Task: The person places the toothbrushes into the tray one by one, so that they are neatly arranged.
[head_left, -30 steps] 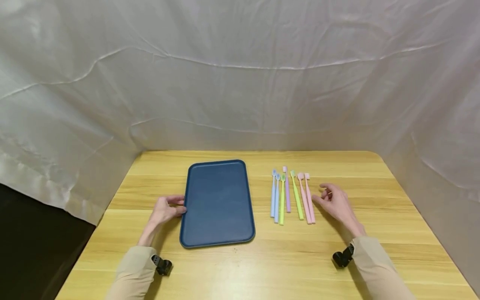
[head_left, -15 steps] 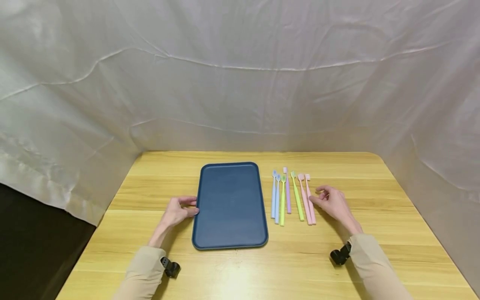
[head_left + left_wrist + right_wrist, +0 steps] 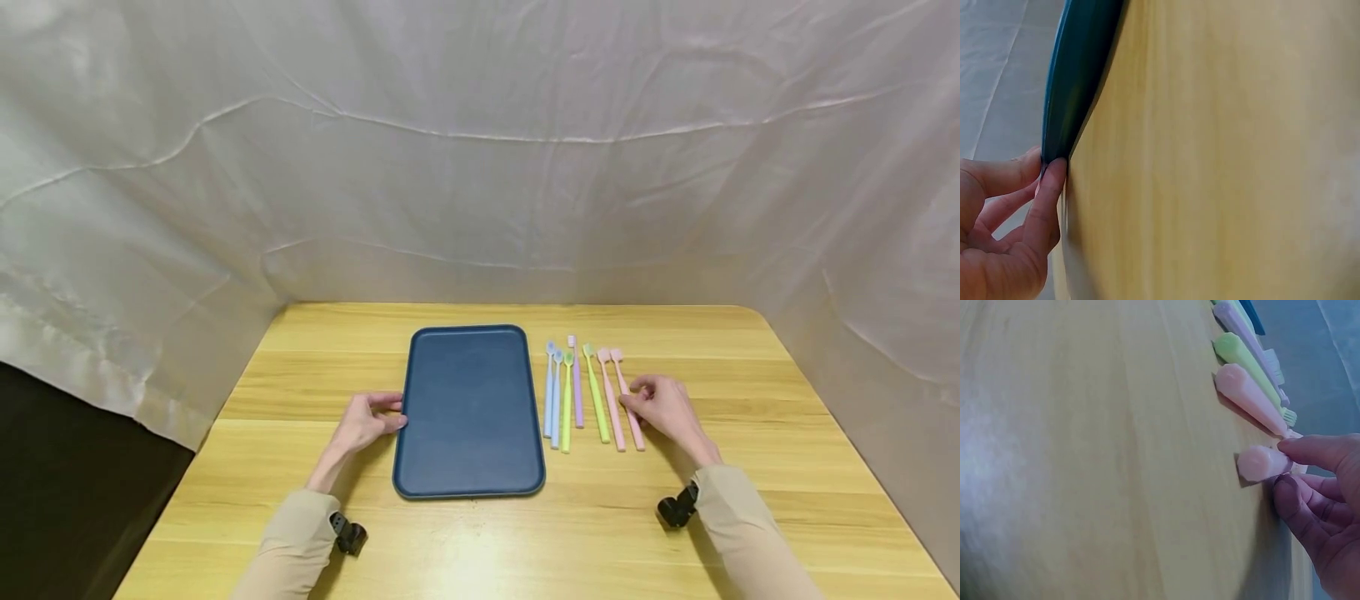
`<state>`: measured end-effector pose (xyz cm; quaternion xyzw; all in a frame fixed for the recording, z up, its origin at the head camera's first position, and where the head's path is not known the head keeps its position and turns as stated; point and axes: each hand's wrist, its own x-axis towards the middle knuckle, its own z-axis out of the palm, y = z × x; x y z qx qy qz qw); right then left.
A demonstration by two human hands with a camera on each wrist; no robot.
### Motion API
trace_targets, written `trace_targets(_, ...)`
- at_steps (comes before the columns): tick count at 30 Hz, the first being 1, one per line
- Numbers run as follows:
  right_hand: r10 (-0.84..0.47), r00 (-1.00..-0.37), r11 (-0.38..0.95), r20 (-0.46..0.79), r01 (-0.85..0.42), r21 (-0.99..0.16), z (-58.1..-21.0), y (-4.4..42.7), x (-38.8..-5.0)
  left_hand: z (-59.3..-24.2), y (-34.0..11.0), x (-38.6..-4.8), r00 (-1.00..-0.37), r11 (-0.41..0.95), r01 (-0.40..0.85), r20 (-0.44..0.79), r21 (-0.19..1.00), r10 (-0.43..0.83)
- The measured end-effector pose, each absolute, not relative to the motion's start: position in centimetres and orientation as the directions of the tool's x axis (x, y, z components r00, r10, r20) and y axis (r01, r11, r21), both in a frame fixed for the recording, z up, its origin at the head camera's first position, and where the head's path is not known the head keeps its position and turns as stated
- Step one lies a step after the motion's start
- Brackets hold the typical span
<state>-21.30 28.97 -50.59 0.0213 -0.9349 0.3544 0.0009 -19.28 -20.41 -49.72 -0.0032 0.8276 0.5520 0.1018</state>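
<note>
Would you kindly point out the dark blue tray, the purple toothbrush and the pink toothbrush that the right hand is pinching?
Dark blue tray (image 3: 469, 412): head view, the bare middle of its flat base.
Purple toothbrush (image 3: 577, 397): head view, on its handle.
Pinched pink toothbrush (image 3: 1256, 464): right wrist view, the butt end of its handle.

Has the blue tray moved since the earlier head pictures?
Yes. Against the table, whose back edge looks unshifted, the tray has moved right, closer to the toothbrushes.

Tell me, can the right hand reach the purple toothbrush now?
Probably not straight across: the right hand pinches the rightmost pink toothbrush, and another pink toothbrush and a green toothbrush lie between it and the purple toothbrush.
</note>
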Motion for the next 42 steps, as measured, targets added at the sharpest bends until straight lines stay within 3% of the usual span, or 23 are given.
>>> trace_targets(18,-0.026,-0.999,0.768,0.019,-0.032,-0.639,-50.2,28.8,-21.5,-49.6,-19.9,-19.3,-0.968,0.345,-0.154,-0.211,0.926,0.135)
trace_targets(28,-0.020,-0.996,0.588,-0.090,0.061,-0.807,-47.9,28.0,-21.2,-49.5,-19.6,-19.3,-0.968,0.321,-0.141,-0.198,0.937,0.152)
trace_targets(42,-0.168,-0.979,0.291,-0.116,0.064,-0.955,-46.7,24.5,-20.5,-49.7,-19.1,-19.3,-0.964,0.270,-0.170,-0.217,0.948,0.155)
